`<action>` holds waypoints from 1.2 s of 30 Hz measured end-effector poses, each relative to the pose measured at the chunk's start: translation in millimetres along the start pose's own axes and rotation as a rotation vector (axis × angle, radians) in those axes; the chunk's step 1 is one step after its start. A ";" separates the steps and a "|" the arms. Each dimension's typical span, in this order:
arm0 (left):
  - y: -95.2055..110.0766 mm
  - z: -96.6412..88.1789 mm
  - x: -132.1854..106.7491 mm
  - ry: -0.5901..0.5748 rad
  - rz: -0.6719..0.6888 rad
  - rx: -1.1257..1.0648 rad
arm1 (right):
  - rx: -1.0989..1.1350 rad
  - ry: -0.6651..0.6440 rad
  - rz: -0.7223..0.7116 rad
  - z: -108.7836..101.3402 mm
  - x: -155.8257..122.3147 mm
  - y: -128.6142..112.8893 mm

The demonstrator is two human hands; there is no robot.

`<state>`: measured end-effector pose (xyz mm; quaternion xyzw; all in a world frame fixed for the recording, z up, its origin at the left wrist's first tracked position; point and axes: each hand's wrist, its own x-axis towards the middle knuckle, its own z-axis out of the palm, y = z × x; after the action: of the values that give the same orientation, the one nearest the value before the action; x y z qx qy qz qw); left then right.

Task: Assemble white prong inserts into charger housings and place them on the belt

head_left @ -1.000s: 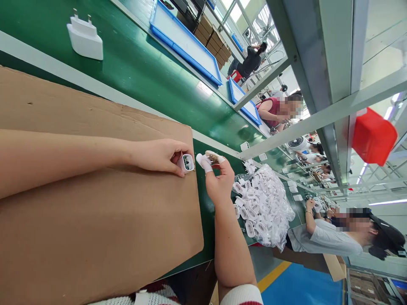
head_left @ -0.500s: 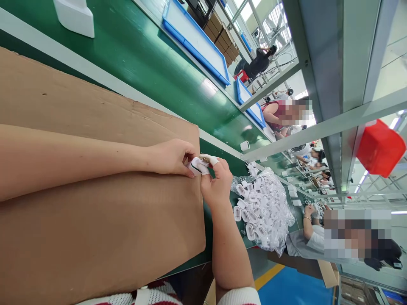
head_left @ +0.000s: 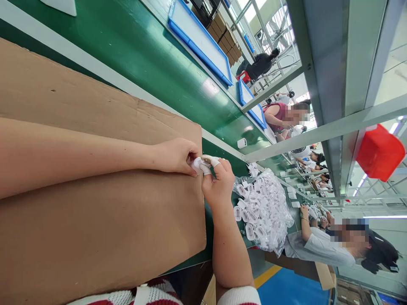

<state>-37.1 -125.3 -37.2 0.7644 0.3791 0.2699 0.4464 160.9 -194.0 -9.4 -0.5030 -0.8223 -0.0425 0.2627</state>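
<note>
My left hand (head_left: 179, 156) pinches a small white plastic housing (head_left: 196, 165) between thumb and fingertips, over the edge of the cardboard sheet (head_left: 152, 212). My right hand (head_left: 219, 180) meets it from the other side, with white covers on its thumb and a finger. Those covered fingers are closed on the same housing, which they partly hide. Just beyond my right hand lies a clear plastic bag (head_left: 270, 212) heaped with many similar white housings.
Past a pale rail runs a green conveyor belt (head_left: 143, 63) with a white piece (head_left: 242, 143) on it. Blue-rimmed trays (head_left: 203, 42) line its far side. A metal frame and a red bin (head_left: 380, 152) are at right. A co-worker in a grey shirt (head_left: 327, 248) sits beyond the bag.
The housing has turned between my fingers, so its dark slot no longer shows. On the belt, the white pieces have shifted a little. Both hands stay together in nearly the same place.
</note>
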 end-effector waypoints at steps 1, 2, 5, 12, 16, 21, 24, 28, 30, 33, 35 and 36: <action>-1.9 1.0 1.0 0.003 0.000 0.003 | -0.004 -0.002 -0.014 -0.2 0.7 -0.3; -3.9 2.1 2.0 0.006 -0.001 0.007 | -0.008 -0.008 -0.022 -0.4 1.4 -0.7; -9.4 5.5 4.5 0.010 -0.014 0.011 | -0.029 -0.044 0.006 -1.3 3.8 -1.8; -5.6 5.1 0.1 0.011 -0.012 0.004 | 0.071 -0.130 0.133 -6.2 8.3 -3.2; -0.4 4.9 -2.5 0.028 -0.015 0.045 | 0.013 -0.091 0.158 -3.9 4.6 -2.7; 0.7 4.7 -0.4 0.018 -0.002 0.086 | -0.055 -0.056 0.182 5.7 -0.9 -0.6; 0.3 2.6 0.7 -0.078 0.017 0.077 | -0.045 -0.048 0.225 12.1 -3.4 -3.1; -2.1 -1.0 -0.5 -0.153 0.099 0.128 | 0.025 -0.017 0.268 7.8 -16.5 0.8; -3.0 -1.5 -1.9 -0.143 0.107 0.182 | 0.017 0.041 0.258 -10.4 -34.3 13.2; -3.9 0.6 -3.5 -0.128 0.090 0.207 | -0.074 0.183 0.470 -64.4 -78.4 44.2; -5.2 3.1 -2.3 -0.117 0.042 0.203 | -0.211 0.327 0.943 -111.0 -113.7 65.7; -6.1 4.2 -1.0 -0.113 0.013 0.201 | -0.274 0.418 1.235 -133.6 -131.1 74.2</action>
<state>-36.5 -126.2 -44.6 0.8217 0.3736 0.1899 0.3861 322.7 -307.7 28.6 -0.8915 -0.3022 -0.0848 0.3266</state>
